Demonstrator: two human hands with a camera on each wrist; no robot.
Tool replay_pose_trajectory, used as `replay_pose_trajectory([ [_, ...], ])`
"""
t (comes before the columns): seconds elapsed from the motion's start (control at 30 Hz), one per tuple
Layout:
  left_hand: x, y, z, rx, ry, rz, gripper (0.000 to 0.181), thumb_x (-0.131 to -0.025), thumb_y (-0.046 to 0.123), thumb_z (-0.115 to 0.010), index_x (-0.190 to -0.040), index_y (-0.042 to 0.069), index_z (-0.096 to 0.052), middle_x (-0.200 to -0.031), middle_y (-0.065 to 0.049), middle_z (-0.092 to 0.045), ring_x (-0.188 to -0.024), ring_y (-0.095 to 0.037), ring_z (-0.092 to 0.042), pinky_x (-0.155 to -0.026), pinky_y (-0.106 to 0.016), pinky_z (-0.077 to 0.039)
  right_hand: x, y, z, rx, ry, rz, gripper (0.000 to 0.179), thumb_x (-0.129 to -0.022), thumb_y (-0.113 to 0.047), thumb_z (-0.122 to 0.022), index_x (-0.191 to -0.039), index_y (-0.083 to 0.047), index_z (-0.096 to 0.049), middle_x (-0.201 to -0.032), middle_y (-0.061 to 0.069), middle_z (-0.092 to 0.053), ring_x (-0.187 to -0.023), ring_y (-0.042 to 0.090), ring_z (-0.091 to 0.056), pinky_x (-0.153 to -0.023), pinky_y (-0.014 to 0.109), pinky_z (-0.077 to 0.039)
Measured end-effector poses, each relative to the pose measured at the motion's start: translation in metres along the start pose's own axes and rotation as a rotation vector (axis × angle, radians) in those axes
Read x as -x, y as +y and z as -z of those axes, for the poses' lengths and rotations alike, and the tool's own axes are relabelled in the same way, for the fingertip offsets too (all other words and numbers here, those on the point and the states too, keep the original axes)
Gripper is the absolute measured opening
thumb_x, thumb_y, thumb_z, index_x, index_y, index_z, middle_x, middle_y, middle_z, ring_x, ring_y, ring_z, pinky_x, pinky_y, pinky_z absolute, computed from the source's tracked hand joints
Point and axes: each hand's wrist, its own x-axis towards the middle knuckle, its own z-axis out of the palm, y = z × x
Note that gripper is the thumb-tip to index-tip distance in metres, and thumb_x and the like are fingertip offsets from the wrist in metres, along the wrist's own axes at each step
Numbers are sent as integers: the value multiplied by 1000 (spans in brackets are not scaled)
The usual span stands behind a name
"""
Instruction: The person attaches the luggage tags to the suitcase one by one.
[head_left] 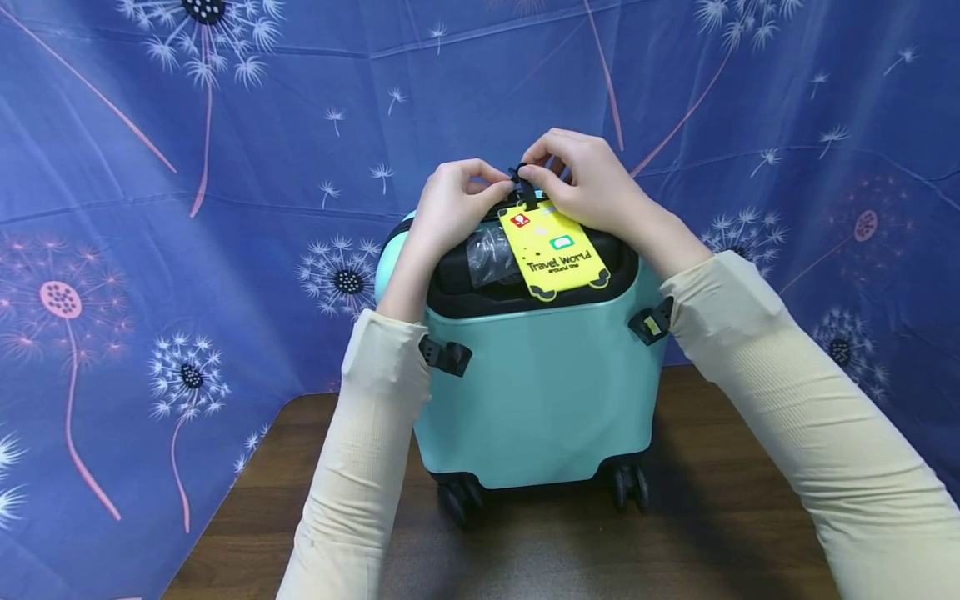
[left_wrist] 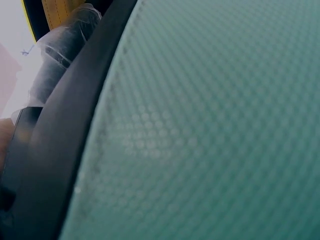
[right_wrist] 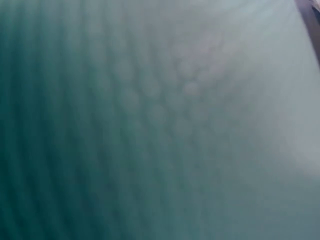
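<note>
Fingers of the left hand [head_left: 459, 204] and right hand [head_left: 588, 179] pinch a black strap [head_left: 529, 197], its end hard to make out between them. From it hangs a yellow tag [head_left: 555, 247], hiding part of the black top of a teal suitcase [head_left: 540, 392] near the far edge of the counter [head_left: 570, 558]. The counter's near edge is cut off; the right wrist view is blurred.

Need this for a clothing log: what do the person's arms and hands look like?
The left sleeve and right sleeve are cream, long, wrinkled and finely ribbed in places. Black devices show at both cuffs: a left device and a right device, the latter with a yellow patch. The left hand and right hand show no gloves.
</note>
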Motion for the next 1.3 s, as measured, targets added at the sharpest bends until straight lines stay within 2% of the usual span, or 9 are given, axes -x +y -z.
replay_pose_trajectory([
  [0.33,1,1,1,8,-41,27,24,-91,22,-62,-112,12,-68,-105,-5,-72,-100,-10,-66,-88,-22,-46,0,2,2,10,5,-29,18,-94,-13,-55,-100,2,-63,-91,15,-61,-75,19,-55,-69,21,-41],
  [0.5,2,1,1,39,-61,38,33,-92,21,-60,-124,14,-60,-107,-5,-71,-96,-10,-66,-81,-20,-45,1,2,2,-3,-3,-72,19,-93,-14,-56,-100,0,-65,-90,14,-63,-75,20,-55,-69,19,-41],
  [0.67,3,0,1,61,-57,13,37,-94,17,-54,-131,18,-54,-97,-4,-72,-67,-8,-62,-65,-20,-40,1,2,3,-21,-11,-110,19,-92,-16,-58,-99,-1,-67,-88,14,-64,-75,17,-55,-68,17,-40],
  [0.77,4,0,1,73,-54,-1,36,-94,16,-51,-129,20,-56,-73,-2,-67,-46,-8,-43,-51,-21,-32,0,1,3,-33,-19,-116,19,-92,-17,-59,-100,-1,-67,-89,13,-64,-74,13,-54,-69,17,-40],
  [0.83,4,1,1,76,-53,-5,35,-93,17,-50,-127,21,-58,-63,-1,-59,-41,-10,-32,-46,-22,-26,0,2,3,-40,-22,-116,20,-92,-18,-59,-100,-2,-67,-90,11,-64,-75,12,-54,-70,18,-41],
  [0.87,4,1,1,77,-54,-4,34,-93,18,-50,-126,21,-59,-63,0,-58,-41,-11,-30,-46,-22,-25,0,2,3,-44,-23,-116,20,-92,-18,-59,-101,-2,-67,-90,11,-63,-75,11,-53,-70,18,-41],
  [0.97,5,2,1,77,-66,11,32,-93,28,-54,-124,21,-60,-77,-1,-68,-53,-7,-48,-53,-21,-36,0,2,4,-51,-20,-118,20,-92,-19,-60,-102,-4,-67,-91,9,-64,-75,11,-53,-71,20,-41],
  [1.1,4,3,1,78,-91,48,42,-87,41,-64,-124,21,-59,-104,-1,-71,-88,-5,-64,-76,-23,-47,0,2,4,-60,-16,-126,21,-92,-20,-61,-103,-5,-68,-91,8,-63,-75,10,-53,-70,21,-41],
  [1.3,4,2,0,62,-83,15,45,-85,40,-67,-125,22,-57,-101,-2,-72,-91,-7,-66,-79,-25,-47,0,2,5,-84,11,-113,19,-90,-19,-64,-102,-6,-71,-89,5,-61,-74,5,-51,-70,19,-40],
])
